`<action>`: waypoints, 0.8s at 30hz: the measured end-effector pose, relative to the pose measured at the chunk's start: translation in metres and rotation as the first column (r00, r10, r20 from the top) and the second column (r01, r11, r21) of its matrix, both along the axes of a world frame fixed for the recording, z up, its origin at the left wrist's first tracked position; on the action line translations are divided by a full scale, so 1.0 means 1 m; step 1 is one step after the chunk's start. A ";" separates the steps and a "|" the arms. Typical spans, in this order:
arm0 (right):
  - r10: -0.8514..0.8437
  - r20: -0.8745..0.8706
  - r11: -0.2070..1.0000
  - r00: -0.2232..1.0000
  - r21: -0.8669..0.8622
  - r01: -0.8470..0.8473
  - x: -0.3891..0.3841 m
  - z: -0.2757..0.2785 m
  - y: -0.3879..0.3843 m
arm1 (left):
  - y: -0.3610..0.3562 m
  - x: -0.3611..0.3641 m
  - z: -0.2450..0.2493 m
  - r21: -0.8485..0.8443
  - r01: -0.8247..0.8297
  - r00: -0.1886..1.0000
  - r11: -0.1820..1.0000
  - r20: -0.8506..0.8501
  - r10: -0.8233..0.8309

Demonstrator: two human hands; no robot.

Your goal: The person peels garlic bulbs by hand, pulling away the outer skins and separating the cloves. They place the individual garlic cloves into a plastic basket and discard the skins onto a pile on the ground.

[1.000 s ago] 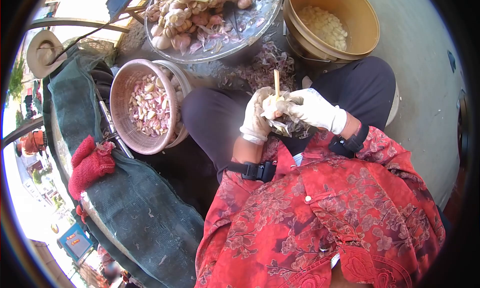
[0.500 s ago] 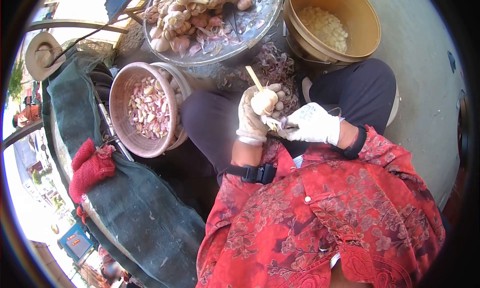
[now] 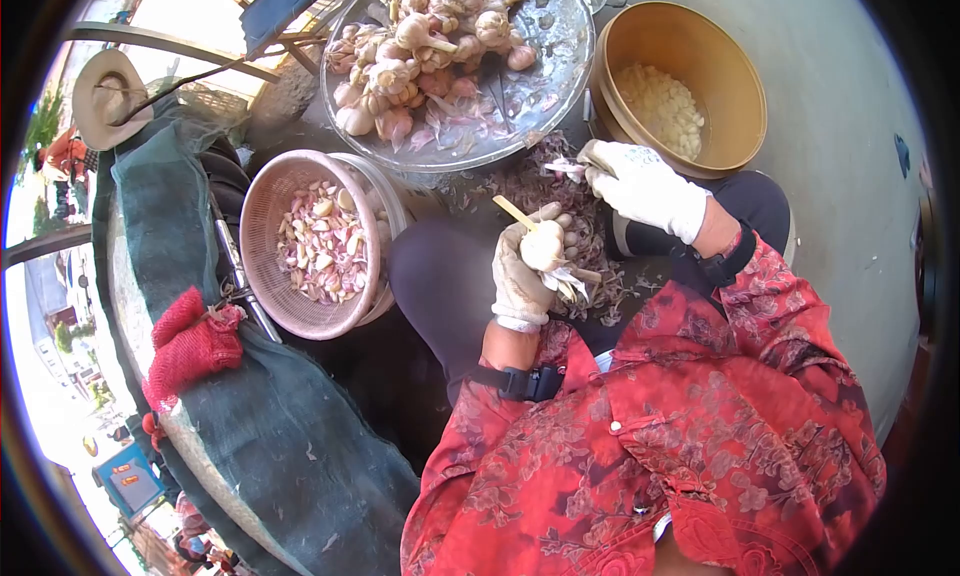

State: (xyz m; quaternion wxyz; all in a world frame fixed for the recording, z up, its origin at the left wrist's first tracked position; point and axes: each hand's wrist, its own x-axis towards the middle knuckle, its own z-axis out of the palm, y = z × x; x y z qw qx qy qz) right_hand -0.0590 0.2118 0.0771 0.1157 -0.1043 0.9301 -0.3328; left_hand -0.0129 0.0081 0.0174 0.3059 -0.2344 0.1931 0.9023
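My left hand [image 3: 518, 279], in a white glove, is wrapped round a garlic bulb [image 3: 543, 247] with a pale stalk [image 3: 514, 212] pointing up to the left. Loose papery skin hangs from the bulb's lower side. Held farther forward and apart from the bulb, my gloved right hand [image 3: 648, 188] pinches a pinkish-white piece of garlic skin [image 3: 567, 170] at its fingertips. Below both hands, a heap of garlic skins [image 3: 540, 188] lies on the ground between my legs.
A round metal tray [image 3: 440, 160] ahead bears many garlic bulbs [image 3: 430, 36]. To the left, a pink basket [image 3: 262, 246] contains loose cloves. A tan bucket [image 3: 740, 146] at the right contains peeled cloves. Green netting [image 3: 270, 446] and a red glove [image 3: 195, 346] lie on the left.
My right hand has moved forward, away from the bulb, with a piece of skin in its fingers. My left hand still grips the bulb. The view has shifted slightly.
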 end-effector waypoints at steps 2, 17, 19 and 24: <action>0.076 -0.230 0.994 0.970 0.091 -0.057 -0.023 -0.005 -0.007 | 0.001 -0.001 0.004 -0.101 -0.019 1.000 0.995 0.020 0.022; -0.145 -0.309 0.954 0.940 -0.295 0.051 -0.023 -0.001 -0.047 | -0.005 0.001 0.000 -0.127 -0.163 0.981 0.978 -0.127 0.147; -0.214 0.261 0.898 0.941 -0.328 0.295 0.008 0.017 -0.045 | -0.006 0.003 0.000 -0.155 -0.191 0.955 0.969 -0.257 0.147; -0.145 0.428 0.907 0.892 -0.302 0.292 0.065 0.007 -0.058 | 0.001 0.009 0.000 -0.396 -0.244 0.897 0.885 -0.439 0.051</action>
